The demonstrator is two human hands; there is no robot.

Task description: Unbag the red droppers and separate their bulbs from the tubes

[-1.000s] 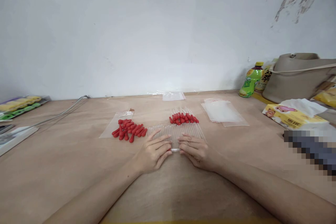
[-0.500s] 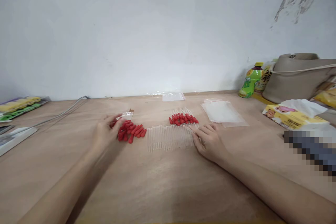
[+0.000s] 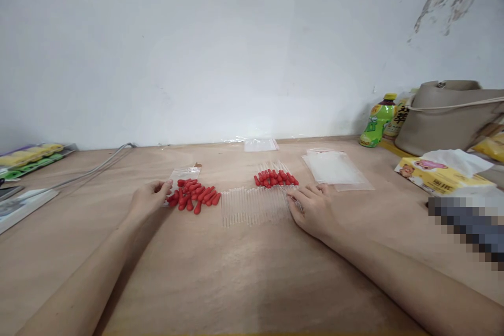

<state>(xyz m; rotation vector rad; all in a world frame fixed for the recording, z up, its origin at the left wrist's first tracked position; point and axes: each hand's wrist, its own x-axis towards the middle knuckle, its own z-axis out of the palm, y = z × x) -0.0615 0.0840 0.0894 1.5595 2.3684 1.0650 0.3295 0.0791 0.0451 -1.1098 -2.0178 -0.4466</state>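
Red rubber bulbs (image 3: 199, 194) lie heaped on the table, some over a clear plastic bag (image 3: 186, 173). My left hand (image 3: 151, 199) rests at the left end of this heap, its fingers bent together by the bag's edge; what they pinch is hidden. A row of thin clear tubes (image 3: 252, 207) lies side by side in the middle. At the row's right end, the fingertips of my right hand (image 3: 313, 210) are closed on a thin clear tube, mostly hidden. Behind the row lie tubes with red bulbs fitted (image 3: 275, 178).
Flat clear bags (image 3: 334, 170) are stacked behind my right hand, and another bag (image 3: 260, 145) lies by the wall. To the right stand a tissue pack (image 3: 437, 176), a green bottle (image 3: 378, 121) and a grey bag (image 3: 441, 121). A cable (image 3: 98, 168) reaches a power strip (image 3: 29, 210) at left.
My left hand has drawn back to the left from over the red bulbs, uncovering more of the heap and the bag. My right hand has barely moved beside the tubes.
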